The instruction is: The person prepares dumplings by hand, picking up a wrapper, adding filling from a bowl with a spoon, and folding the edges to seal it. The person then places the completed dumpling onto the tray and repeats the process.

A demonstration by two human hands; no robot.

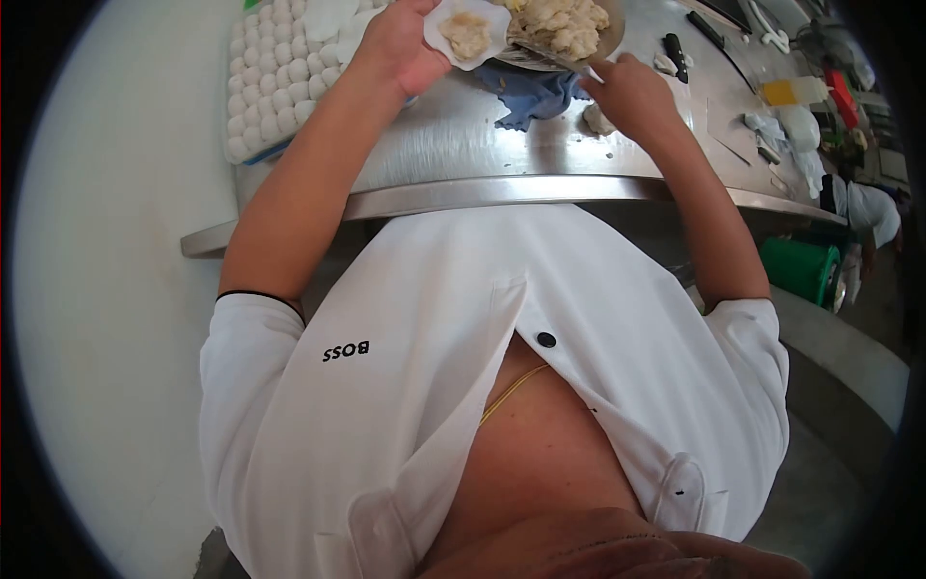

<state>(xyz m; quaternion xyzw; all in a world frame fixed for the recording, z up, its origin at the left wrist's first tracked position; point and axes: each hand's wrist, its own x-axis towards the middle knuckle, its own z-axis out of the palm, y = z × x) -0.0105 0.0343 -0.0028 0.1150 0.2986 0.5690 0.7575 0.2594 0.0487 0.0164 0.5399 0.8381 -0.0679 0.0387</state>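
My left hand (397, 46), at the top of the view, holds a thin round dumpling wrapper (493, 21) from its left edge. A dab of pale filling (466, 36) lies on the wrapper. To its right stands a metal bowl (615, 31) with a heap of chunky, pale filling (564, 24). My right hand (632, 96) is closed round a flat metal spatula (548, 54) that reaches over the near rim of the bowl; its handle is mostly hidden by my fingers. Beneath the bowl's near side lies a crumpled blue cloth (538, 95). A small whitish lump (598, 120) sits just left of my right hand.
Rows of white dumplings (273, 72) fill a tray at the left, against the wall. On the steel table (463, 145) at the right are a black-handled tool (675, 56) and a yellow squeeze bottle (793, 92). Beyond the edge are a green bin (799, 270) and another person (868, 210).
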